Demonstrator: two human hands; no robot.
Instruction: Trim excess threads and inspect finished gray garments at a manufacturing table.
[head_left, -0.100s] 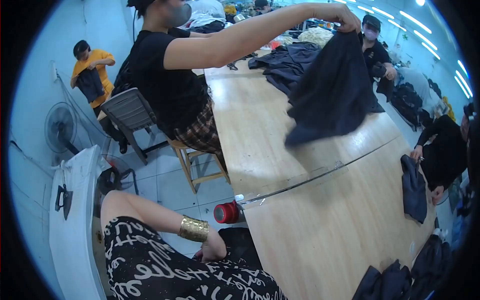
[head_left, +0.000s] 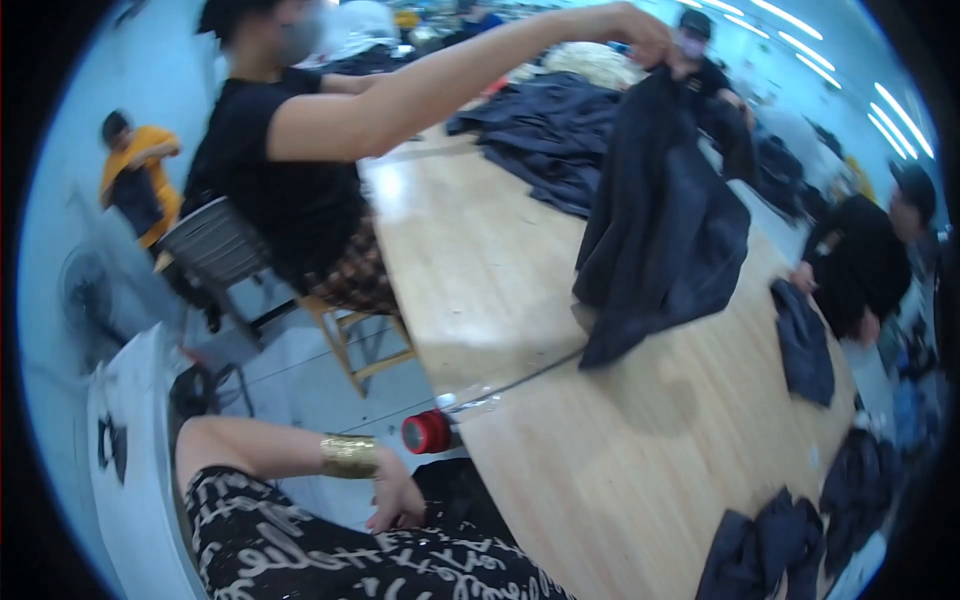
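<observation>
The left hand (head_left: 398,497) is at the patterned clothing (head_left: 285,535), its grip unclear; the right hand is out of view. Just beyond, by the table's (head_left: 500,270) left edge, a red container (head_left: 427,432) could tip if the forearm bumped it. Farther, a co-worker's hand (head_left: 645,38) dangles dark cloth (head_left: 660,220).
</observation>
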